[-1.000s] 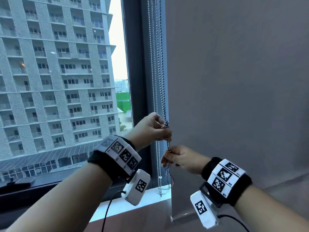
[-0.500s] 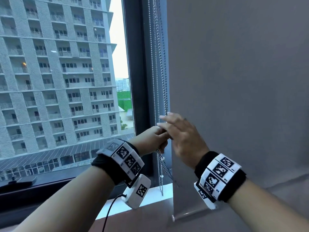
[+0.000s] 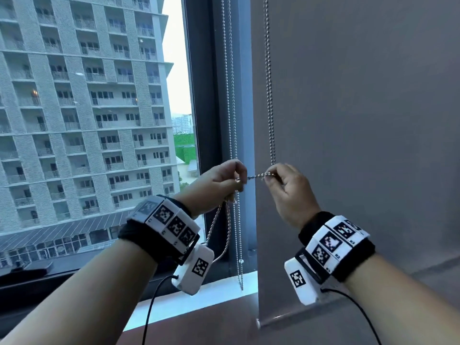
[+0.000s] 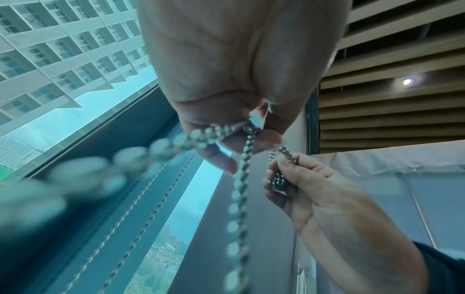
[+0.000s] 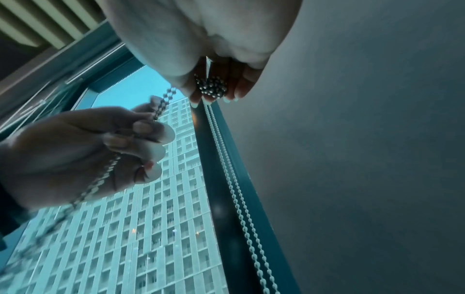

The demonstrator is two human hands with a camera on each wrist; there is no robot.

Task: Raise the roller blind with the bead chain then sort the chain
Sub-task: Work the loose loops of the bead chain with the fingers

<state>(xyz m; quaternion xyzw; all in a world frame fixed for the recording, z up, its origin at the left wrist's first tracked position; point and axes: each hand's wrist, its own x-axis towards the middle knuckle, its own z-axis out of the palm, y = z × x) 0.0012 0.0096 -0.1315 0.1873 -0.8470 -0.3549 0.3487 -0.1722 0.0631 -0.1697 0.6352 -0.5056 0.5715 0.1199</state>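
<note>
The bead chain [image 3: 258,176] ran taut and level between our hands, beside the grey roller blind [image 3: 361,120]; our left hand [image 3: 219,183] pinched one stretch, our right hand [image 3: 291,188] curled round bunched beads near the window frame [image 3: 206,95].

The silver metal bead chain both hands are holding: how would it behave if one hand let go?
The silver metal bead chain is probably floppy: it sags below the left hand. It would likely swing back to vertical, like the strand above the right hand. The smooth beads may slip through a loose pinch.
</note>
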